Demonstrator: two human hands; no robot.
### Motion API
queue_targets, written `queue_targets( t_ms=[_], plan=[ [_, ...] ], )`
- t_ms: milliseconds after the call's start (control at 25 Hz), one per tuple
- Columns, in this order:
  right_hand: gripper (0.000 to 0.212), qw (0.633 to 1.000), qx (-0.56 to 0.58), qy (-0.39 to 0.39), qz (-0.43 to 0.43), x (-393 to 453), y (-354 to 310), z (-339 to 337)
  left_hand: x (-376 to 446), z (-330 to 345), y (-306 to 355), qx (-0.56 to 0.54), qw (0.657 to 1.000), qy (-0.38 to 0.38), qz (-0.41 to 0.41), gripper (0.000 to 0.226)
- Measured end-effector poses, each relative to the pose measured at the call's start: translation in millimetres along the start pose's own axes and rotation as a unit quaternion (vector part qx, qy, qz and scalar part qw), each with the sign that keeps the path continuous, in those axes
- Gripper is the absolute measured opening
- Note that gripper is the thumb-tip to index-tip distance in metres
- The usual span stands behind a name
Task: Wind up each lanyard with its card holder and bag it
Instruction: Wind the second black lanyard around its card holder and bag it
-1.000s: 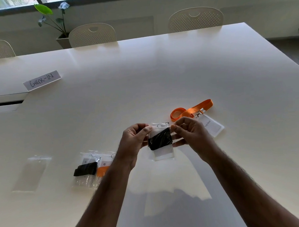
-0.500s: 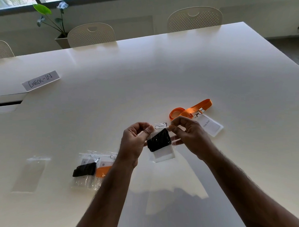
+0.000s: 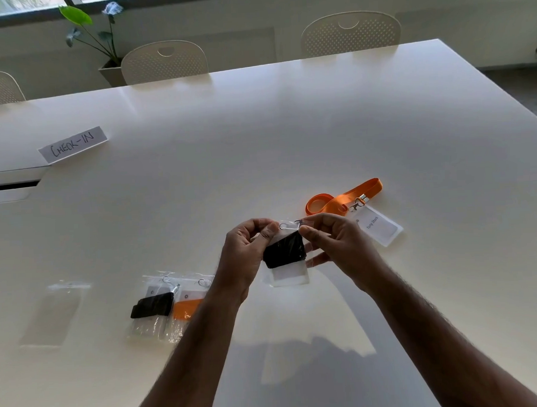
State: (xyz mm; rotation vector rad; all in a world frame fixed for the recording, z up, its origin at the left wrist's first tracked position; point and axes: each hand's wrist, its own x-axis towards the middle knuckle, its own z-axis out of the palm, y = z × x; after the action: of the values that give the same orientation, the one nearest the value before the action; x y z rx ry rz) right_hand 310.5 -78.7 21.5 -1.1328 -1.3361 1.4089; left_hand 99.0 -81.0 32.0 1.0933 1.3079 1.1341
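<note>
Above the white table (image 3: 289,141), my left hand (image 3: 248,253) and my right hand (image 3: 333,243) pinch the top edge of a clear bag (image 3: 290,276) from either side. Inside it sits a card holder wound with a black lanyard (image 3: 284,250). Behind my right hand an orange lanyard (image 3: 338,200) lies loose, clipped to a card holder (image 3: 379,226) with a name card. To the left lie a bagged black lanyard (image 3: 151,305) and a bagged orange lanyard (image 3: 185,308), side by side. An empty clear bag (image 3: 55,314) lies further left.
A paper sign reading CHECK-IN (image 3: 72,144) lies at the far left of the table. Pale chairs (image 3: 164,61) stand along the far edge, with a potted plant (image 3: 100,38) behind them. A cable slot (image 3: 11,185) opens at the left edge.
Both hands have stayed at the bag's top edge; the fingertips have drawn slightly closer together along it. Nothing else on the table has moved.
</note>
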Motion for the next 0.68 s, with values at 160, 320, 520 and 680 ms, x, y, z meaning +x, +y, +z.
queue_targets(
  t_ms=[160, 320, 520, 680],
  plan=[
    [0.026, 1.000, -0.005, -0.023, 0.000, 0, 0, 5, -2, 0, -2, 0.031, 0.999, -0.009, 0.004, 0.008],
    [0.026, 1.000, 0.008, -0.028, -0.006, 0, 1, 11, -2, -6, 1, 0.020, 1.000, 0.013, 0.005, 0.009],
    [0.027, 0.998, 0.065, -0.010, 0.003, 3, 4, 13, -8, -18, 8, -0.114, 0.991, 0.005, -0.075, 0.021],
    [0.025, 0.994, 0.109, -0.011, 0.016, 6, 4, 23, -12, -32, 9, -0.121, 0.989, -0.008, -0.087, 0.024]
  ],
)
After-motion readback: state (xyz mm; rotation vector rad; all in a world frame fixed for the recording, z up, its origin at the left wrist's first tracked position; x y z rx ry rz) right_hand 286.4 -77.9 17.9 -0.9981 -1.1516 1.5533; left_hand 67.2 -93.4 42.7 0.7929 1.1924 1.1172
